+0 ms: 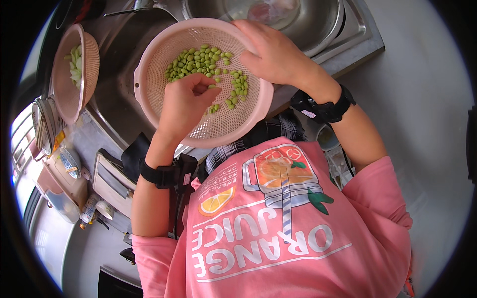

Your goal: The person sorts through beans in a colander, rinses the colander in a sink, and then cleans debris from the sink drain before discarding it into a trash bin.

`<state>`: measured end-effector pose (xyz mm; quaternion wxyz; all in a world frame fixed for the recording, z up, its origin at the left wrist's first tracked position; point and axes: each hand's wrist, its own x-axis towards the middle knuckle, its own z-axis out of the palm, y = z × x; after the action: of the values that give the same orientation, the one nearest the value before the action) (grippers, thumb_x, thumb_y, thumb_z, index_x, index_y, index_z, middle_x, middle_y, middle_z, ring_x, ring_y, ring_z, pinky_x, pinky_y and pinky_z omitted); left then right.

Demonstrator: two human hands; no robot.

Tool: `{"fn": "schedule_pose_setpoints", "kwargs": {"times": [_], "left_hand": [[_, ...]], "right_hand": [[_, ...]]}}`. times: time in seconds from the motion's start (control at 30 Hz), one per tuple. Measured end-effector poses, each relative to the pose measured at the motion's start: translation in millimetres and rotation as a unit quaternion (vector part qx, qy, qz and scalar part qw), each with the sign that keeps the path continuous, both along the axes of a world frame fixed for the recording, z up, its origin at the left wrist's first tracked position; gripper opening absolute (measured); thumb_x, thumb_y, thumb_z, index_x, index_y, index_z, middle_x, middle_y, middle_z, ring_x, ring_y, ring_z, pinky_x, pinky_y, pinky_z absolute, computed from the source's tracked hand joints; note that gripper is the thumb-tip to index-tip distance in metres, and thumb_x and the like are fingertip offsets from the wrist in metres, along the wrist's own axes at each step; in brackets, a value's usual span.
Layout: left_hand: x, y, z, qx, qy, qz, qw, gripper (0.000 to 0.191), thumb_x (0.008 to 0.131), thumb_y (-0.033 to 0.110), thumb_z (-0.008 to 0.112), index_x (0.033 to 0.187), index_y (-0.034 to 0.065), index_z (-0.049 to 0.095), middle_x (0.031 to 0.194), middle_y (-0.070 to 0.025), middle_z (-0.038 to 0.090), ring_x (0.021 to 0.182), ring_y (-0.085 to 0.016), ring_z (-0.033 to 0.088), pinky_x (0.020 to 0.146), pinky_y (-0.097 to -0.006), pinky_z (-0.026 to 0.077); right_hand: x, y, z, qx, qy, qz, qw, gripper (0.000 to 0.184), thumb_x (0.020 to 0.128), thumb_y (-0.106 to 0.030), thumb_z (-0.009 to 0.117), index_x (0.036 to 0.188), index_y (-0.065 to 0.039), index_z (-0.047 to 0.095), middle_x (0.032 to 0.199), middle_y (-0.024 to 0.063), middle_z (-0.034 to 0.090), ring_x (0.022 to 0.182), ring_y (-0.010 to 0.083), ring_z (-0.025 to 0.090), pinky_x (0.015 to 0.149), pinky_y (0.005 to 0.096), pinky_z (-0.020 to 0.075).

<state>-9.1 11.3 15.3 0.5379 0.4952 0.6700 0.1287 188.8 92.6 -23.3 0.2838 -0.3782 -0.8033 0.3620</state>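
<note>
A pink plastic colander (204, 140) holds shelled green beans (193, 61), most in a heap at its far side and some scattered to the right. My right hand (277, 56) grips its upper right rim, with the thumb over the inside. Above the mesh, my left hand (186, 102) has its fingers curled and pinched against the thumb, with a green bean (211, 86) at the fingertips. The colander hangs partly over a dark sink basin (121, 48). Black straps with devices are on both wrists.
A second pink colander (95, 61) with pale green vegetable pieces stands tilted at left. Beyond, a large metal bowl (324, 28) holds a plastic bag (274, 11). At lower left are a cutting board (115, 186) with a knife (113, 180), a patterned bowl (70, 162) and stacked dishes (44, 124).
</note>
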Motion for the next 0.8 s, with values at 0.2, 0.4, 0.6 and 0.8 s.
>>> {"fn": "schedule_pose_setpoints", "kwargs": {"times": [0.2, 0.4, 0.6, 0.8], "left_hand": [[-3.8, -6.3, -7.3, 0.048, -0.066, 0.185, 0.979, 0.017, 0.088, 0.012, 0.061, 0.090, -0.0043, 0.062, 0.073, -0.0058, 0.063, 0.066, -0.009, 0.060, 0.064, -0.0222, 0.051], [-13.1, -1.9, 1.4, 0.111, -0.027, 0.251, 0.961, 0.017, 0.088, 0.013, 0.062, 0.086, -0.0037, 0.062, 0.074, -0.0050, 0.063, 0.064, -0.008, 0.058, 0.060, -0.0203, 0.049], [-37.4, -9.4, 16.9, 0.303, 0.038, 0.283, 0.909, 0.022, 0.092, 0.017, 0.055, 0.098, -0.0028, 0.064, 0.085, -0.0064, 0.065, 0.074, -0.009, 0.059, 0.067, -0.0213, 0.048], [-122.3, -43.3, 4.5, 0.301, 0.257, 0.261, 0.880, 0.029, 0.096, 0.017, 0.045, 0.107, -0.0008, 0.064, 0.100, -0.0109, 0.067, 0.099, -0.016, 0.060, 0.087, -0.0276, 0.044]], "right_hand": [[-0.6, -0.6, 2.9, -0.018, -0.007, 0.004, 1.000, 0.043, 0.073, -0.011, 0.053, 0.114, -0.002, 0.048, 0.102, 0.0193, 0.059, 0.092, 0.0368, 0.058, 0.078, 0.0434, 0.0480], [-1.6, 0.4, 6.6, -0.036, -0.011, 0.012, 0.999, 0.043, 0.073, -0.012, 0.054, 0.114, -0.003, 0.048, 0.101, 0.0197, 0.059, 0.091, 0.0371, 0.058, 0.078, 0.0436, 0.0478], [0.9, 1.0, 5.8, -0.033, -0.023, 0.008, 0.999, 0.043, 0.073, -0.012, 0.054, 0.114, -0.002, 0.048, 0.099, 0.0203, 0.059, 0.090, 0.0378, 0.058, 0.077, 0.0439, 0.0478], [-2.9, 0.6, 6.4, -0.017, -0.015, 0.011, 1.000, 0.042, 0.072, -0.012, 0.054, 0.113, -0.003, 0.048, 0.099, 0.0206, 0.059, 0.089, 0.0382, 0.058, 0.077, 0.0440, 0.0479]]}}
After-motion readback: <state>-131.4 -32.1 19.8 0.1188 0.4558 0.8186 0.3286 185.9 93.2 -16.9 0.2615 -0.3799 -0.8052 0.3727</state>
